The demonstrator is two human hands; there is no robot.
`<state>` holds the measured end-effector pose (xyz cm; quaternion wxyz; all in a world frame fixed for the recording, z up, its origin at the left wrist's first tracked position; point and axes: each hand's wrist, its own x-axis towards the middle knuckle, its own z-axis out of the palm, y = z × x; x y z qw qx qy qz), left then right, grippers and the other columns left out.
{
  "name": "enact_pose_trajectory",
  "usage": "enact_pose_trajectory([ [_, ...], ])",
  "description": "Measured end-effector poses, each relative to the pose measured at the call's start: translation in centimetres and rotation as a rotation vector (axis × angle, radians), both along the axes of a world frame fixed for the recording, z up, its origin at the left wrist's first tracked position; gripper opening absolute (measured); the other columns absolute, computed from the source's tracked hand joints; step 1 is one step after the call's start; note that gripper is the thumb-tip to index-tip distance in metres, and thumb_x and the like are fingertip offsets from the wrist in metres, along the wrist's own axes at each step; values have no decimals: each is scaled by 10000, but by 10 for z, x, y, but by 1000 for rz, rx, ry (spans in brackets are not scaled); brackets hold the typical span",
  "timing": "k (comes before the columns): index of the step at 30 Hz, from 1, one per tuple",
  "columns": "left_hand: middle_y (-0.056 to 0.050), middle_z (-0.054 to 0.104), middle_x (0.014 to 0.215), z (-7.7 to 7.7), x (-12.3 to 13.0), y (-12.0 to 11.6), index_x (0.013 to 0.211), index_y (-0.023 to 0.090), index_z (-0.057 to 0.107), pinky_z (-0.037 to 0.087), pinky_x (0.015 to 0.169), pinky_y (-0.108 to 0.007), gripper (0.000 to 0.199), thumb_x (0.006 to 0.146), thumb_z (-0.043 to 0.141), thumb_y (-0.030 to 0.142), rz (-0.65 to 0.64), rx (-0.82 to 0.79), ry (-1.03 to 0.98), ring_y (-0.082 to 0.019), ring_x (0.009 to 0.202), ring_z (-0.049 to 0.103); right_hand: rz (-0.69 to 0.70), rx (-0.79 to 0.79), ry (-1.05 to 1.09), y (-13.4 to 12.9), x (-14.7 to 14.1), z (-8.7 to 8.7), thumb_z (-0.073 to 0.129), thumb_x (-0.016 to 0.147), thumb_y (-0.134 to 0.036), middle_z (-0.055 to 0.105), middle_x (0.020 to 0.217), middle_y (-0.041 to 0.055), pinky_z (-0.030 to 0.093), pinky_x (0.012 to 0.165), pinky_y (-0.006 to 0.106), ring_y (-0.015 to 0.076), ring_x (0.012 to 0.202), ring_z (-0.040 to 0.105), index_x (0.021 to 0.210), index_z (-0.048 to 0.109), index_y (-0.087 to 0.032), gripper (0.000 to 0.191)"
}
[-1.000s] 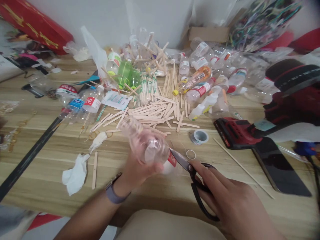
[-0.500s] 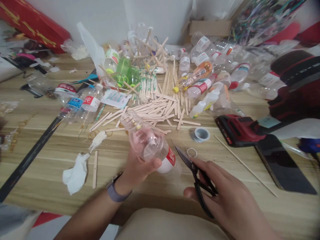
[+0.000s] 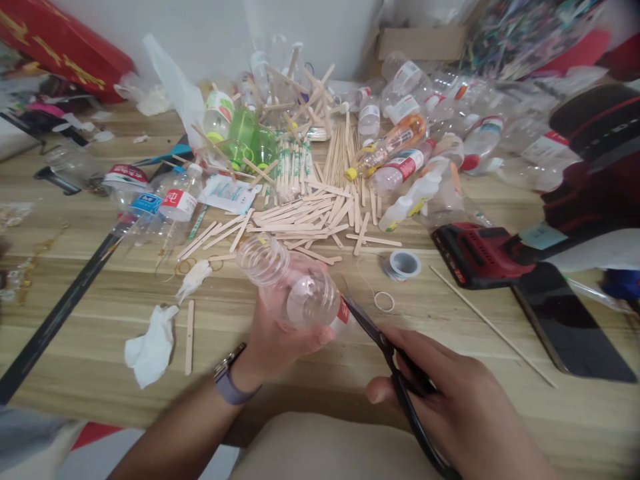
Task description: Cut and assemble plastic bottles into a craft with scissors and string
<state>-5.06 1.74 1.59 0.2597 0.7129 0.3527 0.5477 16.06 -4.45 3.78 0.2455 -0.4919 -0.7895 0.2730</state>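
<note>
Wrapped round a clear plastic bottle (image 3: 313,300) with a red and white label, my left hand (image 3: 285,333) holds it over the middle of the table, its ridged end pointing up and left. My right hand (image 3: 440,380) grips black-handled scissors (image 3: 383,343), whose blades point up and left at the bottle's labelled part. Whether the blades touch the plastic cannot be made out. A white ring (image 3: 384,301) and a grey spool (image 3: 403,265) lie just beyond the scissors.
Wooden sticks (image 3: 300,220) lie in a heap beyond the bottle, with many plastic bottles (image 3: 400,163) behind. A red and black power tool (image 3: 485,253) and a phone (image 3: 573,323) are at the right. White tissue (image 3: 151,347) and a black bar (image 3: 60,317) lie at the left.
The bottle has turned in my left hand, its labelled part now more hidden. The scissors have moved closer to it, their handles spread wider.
</note>
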Motion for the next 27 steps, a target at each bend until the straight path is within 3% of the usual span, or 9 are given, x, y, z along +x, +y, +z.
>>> enact_pose_trajectory([
  [5,-58,684,836,-1,-2,-2,984,256,633,559,758,-452,447,737,667,628,56,-66,-26,-293,890,658,-20,-88,18,0,-1,6,545,946,-398,734,930,-1,487,497,160,88,556,612,1272,543,-288,344],
  [9,-83,689,980,-8,-6,-5,992,275,643,551,804,-526,524,637,734,650,84,-101,20,-332,946,647,-21,-201,10,3,3,16,582,913,-432,719,794,-14,503,517,188,116,552,624,1183,628,-282,313],
  [12,-69,690,1019,-10,-8,-8,1129,290,593,552,865,-523,657,572,822,554,56,-136,-65,-317,950,668,-4,-262,-35,7,10,26,647,850,-470,684,684,-29,484,474,198,136,529,626,1010,693,-279,253],
  [15,-68,700,983,-6,-8,-10,1169,260,598,570,855,-491,739,502,888,395,-14,-232,-57,-310,897,688,10,-292,-99,10,15,32,666,825,-478,708,733,-7,501,485,217,170,591,668,952,706,-275,244],
  [17,-75,693,1022,-4,-6,-11,1117,251,631,567,864,-484,693,485,894,359,-10,-236,-19,-309,893,685,13,-272,-131,11,16,32,651,834,-504,728,793,1,518,509,226,182,634,690,996,703,-288,275],
  [22,-71,636,1003,-6,0,-14,1006,238,642,567,853,-443,566,589,807,583,100,-210,-169,-297,973,656,-7,-93,-158,8,8,27,593,874,-562,747,836,-24,498,479,200,147,599,691,1124,657,-324,350],
  [24,-65,639,975,-3,3,-14,999,233,648,569,836,-428,561,606,789,608,84,-219,-188,-280,941,657,-18,-31,-188,5,6,25,574,883,-578,750,844,-12,480,447,193,144,589,689,1125,650,-303,374],
  [27,-30,644,960,2,7,-12,1043,266,610,587,690,-355,502,671,776,558,-18,-243,-295,-204,778,666,-37,63,-239,1,5,20,531,907,-581,750,878,10,479,432,206,157,601,699,1155,626,-279,402],
])
